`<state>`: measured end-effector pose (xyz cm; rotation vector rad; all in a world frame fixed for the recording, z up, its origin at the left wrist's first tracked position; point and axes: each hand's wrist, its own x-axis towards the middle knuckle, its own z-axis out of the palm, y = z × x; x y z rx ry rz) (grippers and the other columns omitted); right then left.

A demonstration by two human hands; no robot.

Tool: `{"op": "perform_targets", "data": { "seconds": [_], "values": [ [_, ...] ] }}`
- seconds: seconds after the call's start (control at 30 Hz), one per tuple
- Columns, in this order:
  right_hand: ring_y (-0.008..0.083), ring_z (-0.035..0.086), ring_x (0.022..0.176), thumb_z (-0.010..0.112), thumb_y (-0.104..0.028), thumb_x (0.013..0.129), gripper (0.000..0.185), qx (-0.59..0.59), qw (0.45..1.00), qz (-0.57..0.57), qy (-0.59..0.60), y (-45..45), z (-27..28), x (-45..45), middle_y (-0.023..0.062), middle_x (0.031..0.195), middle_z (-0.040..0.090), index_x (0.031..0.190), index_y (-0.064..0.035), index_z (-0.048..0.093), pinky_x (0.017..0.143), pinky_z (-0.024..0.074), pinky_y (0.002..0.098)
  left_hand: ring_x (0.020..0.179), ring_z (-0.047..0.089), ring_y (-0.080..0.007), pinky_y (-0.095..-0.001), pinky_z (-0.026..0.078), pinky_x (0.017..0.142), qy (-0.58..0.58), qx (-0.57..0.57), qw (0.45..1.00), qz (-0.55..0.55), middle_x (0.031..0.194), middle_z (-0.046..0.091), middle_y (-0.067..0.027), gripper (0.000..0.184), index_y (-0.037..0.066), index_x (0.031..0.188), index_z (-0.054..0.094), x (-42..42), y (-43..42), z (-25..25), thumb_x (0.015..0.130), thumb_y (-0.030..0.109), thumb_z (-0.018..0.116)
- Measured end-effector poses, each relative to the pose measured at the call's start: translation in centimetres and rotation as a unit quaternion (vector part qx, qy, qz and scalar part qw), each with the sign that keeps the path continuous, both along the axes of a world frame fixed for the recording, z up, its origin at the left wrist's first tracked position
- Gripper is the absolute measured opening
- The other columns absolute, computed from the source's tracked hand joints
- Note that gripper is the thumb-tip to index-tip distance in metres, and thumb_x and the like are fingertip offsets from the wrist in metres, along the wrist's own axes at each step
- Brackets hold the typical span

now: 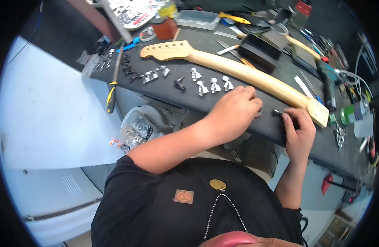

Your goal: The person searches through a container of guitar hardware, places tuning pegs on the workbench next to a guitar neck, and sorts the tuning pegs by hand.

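A pale wooden guitar neck (243,72) lies across the dark bench, headstock to the left, with a row of holes in it. My left hand (238,108) is closed just below the neck; a small shiny bit shows at its fingertips, mostly hidden. Near the heel of the neck, my right hand (298,127) pinches a small metal guitar tuner (278,112) between thumb and fingers. Several chrome tuners (215,85) stand left of my left hand. A dark tuner (180,83) and more chrome tuners (151,76) lie farther left.
A yellow-black screwdriver (111,96) overhangs the bench's left edge. Behind the neck are a black open box (259,51), a clear plastic container (197,19) and a drill (328,84). Metal parts (340,136) lie at the right. A bin with bags (140,127) stands below.
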<state>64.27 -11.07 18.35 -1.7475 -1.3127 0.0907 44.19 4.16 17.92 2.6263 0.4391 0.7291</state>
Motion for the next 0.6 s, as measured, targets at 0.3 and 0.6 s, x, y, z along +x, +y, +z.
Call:
{"op": "perform_targets", "data": {
  "seconds": [0.3, 0.6],
  "values": [
    [0.0182, 0.066, 0.084, 0.079, -0.003, 0.096, 0.016, -0.009, 0.999, 0.019, -0.031, 0.6, -0.3, -0.8, 0.0096, 0.095, 0.068, 0.111, 0.0027, 0.076, 0.080, 0.0528, 0.0307, 0.114, 0.073, -0.0387, -0.0488, 0.060, 0.099, -0.079, 0.027, 0.995, 0.055, 0.121, 0.076, -0.0186, 0.041, 0.003, 0.130, 0.076, -6.8, 2.5, 5.5, 0.091, 0.012, 0.083],
    [0.0124, 0.061, 0.086, 0.071, -0.010, 0.107, 0.020, 0.057, 0.998, 0.000, 0.026, 0.0, -1.9, -0.1, 0.0064, 0.101, 0.067, 0.120, 0.0047, 0.073, 0.079, 0.0489, 0.0276, 0.095, 0.076, -0.0171, -0.0356, 0.059, 0.087, -0.004, -0.088, 0.888, 0.451, 0.101, 0.083, -0.0077, 0.027, 0.002, 0.120, 0.081, -25.9, 22.4, 9.5, 0.098, 0.019, 0.079]
  ]
}}
